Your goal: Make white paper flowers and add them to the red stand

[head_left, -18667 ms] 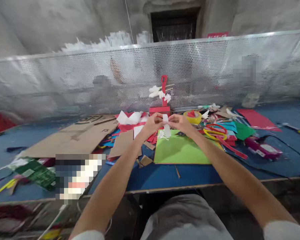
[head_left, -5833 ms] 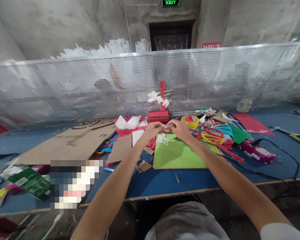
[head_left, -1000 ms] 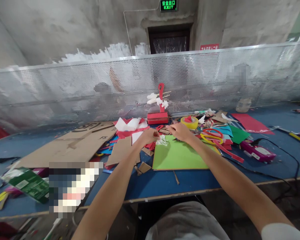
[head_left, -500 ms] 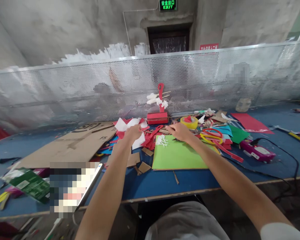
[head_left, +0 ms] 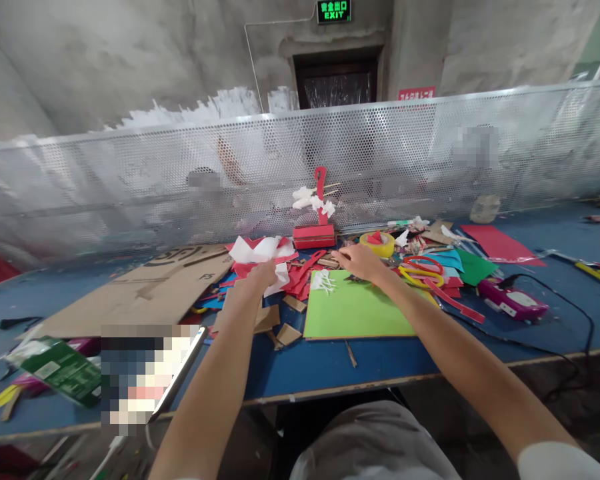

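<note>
My left hand (head_left: 263, 275) is closed, its fingertips curled together at the edge of some white paper (head_left: 281, 279). What they hold, if anything, is hidden. A larger crumpled white paper (head_left: 255, 249) lies on red scraps just behind it. Over the upper part of a light green sheet (head_left: 360, 313), my right hand (head_left: 361, 261) hovers or rests with loosely bent, parted fingers, and nothing shows in them. White branching strips (head_left: 323, 281) lie on the sheet's left corner. Between my hands a red cut piece (head_left: 305, 275) sits among red scraps.
A red box-like stand (head_left: 314, 236) with white tufts on sticks stands against the perforated metal screen (head_left: 260, 167). To the right are a yellow tape roll (head_left: 386, 247), red and yellow handles (head_left: 420, 272) and a purple device (head_left: 513, 301). Flat cardboard (head_left: 135, 293) and a phone (head_left: 180, 373) lie left.
My left hand has shifted slightly left and towards me, leaving more of the white paper behind it in view. My right hand stays nearly in place.
</note>
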Demonstrator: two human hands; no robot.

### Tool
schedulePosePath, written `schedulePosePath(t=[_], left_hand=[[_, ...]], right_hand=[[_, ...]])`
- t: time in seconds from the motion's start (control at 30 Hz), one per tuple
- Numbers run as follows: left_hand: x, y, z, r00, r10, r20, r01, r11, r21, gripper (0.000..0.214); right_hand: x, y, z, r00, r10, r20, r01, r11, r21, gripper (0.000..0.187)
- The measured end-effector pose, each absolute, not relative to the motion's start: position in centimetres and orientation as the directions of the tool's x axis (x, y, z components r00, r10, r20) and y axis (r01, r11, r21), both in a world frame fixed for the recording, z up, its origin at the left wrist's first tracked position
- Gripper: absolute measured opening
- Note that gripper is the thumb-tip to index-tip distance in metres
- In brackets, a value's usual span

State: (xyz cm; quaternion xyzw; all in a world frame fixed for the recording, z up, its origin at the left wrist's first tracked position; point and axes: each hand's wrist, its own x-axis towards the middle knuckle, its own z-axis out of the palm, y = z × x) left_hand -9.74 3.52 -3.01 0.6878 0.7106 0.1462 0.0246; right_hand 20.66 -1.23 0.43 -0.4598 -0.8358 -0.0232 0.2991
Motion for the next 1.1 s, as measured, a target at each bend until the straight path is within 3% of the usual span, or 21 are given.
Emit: schedulePosePath(t=[0.2, 0.33, 0.47, 0.63, 0.83, 0.97, 1.1], left_hand=[[-10.0, 3.6, -3.5, -0.062, 0.986, 0.157, 0.987, 0.038, 0.154, 0.048], [-9.5, 3.0, -3.1, -0.083, 0.979, 0.188, 0.994, 0.067, 0.090, 0.040], [-8.9, 2.7, -2.7, -0.116, 0.980, 0.161, 0.992, 0.107, 0.066, 0.032], [-8.8, 2.5, -2.1, -0.113, 0.969, 0.220, 0.992, 0.097, 0.081, 0.031], [-9.1, 2.5, -0.3, -0.082, 0.949, 0.306, 0.966, 0.001, 0.258, 0.029], [-9.0, 3.1, 0.6, -0.032, 0.928, 0.370, 0.859, -0.164, 0.486, 0.041], [-8.3, 3.2, 0.8, 0.011, 0.873, 0.488, 0.616, -0.390, 0.684, 0.064]], right_hand=[[23.1, -0.6, 1.6, -0.311, 0.791, 0.527, 0.870, 0.460, -0.178, 0.048], [26.5, 0.0, 2.5, -0.228, 0.871, 0.435, 0.941, 0.311, -0.130, 0.030], [30.0, 0.9, 2.6, -0.040, 0.977, 0.207, 0.992, 0.063, -0.108, 0.025], [32.9, 1.4, 2.5, 0.052, 0.997, -0.061, 0.996, -0.057, -0.072, 0.039], [33.8, 0.2, 3.2, 0.092, 0.960, -0.265, 0.987, -0.123, -0.102, 0.046], [33.5, -0.3, 3.5, 0.079, 0.963, -0.258, 0.990, -0.107, -0.094, 0.050], [33.8, -0.4, 3.5, 0.060, 0.971, -0.233, 0.993, -0.081, -0.082, 0.050]])
